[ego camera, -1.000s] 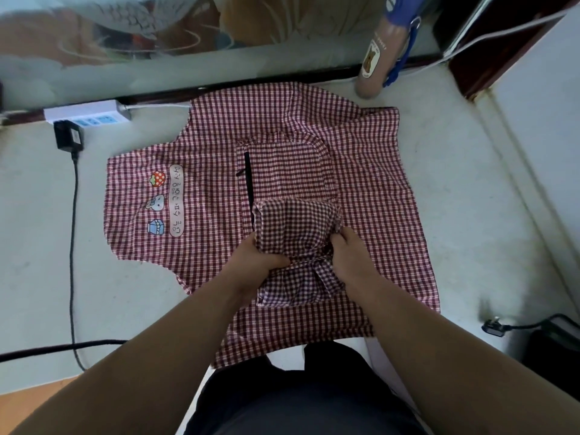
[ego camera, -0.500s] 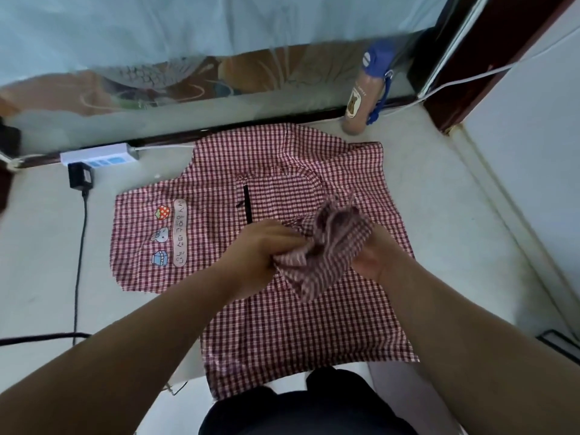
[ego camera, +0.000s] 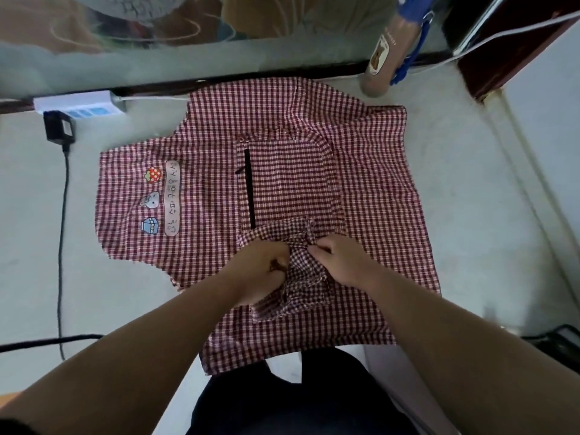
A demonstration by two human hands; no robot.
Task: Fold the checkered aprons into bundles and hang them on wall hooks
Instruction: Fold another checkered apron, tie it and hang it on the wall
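A red-and-white checkered apron (ego camera: 376, 189) lies spread flat on the pale surface, its pocket with a black zip (ego camera: 249, 189) facing up and cartoon patches at its left. On top of it, near the front, sits a smaller bundle of checkered cloth (ego camera: 301, 277), crumpled and partly folded. My left hand (ego camera: 260, 271) grips the bundle's left side with curled fingers. My right hand (ego camera: 342, 262) pinches its upper right part. Both hands press the bundle down against the spread apron. No wall hooks are in view.
A white power strip (ego camera: 78, 103) with a black plug and cable (ego camera: 62, 246) sits at the back left. A tan bottle with a blue strap (ego camera: 389, 54) leans at the back right. More black cable and a plug lie at the right edge (ego camera: 561, 337).
The bundle, lifted between both hands half a second ago, is back down on the spread apron, and both hands have come down with it, still gripping it.
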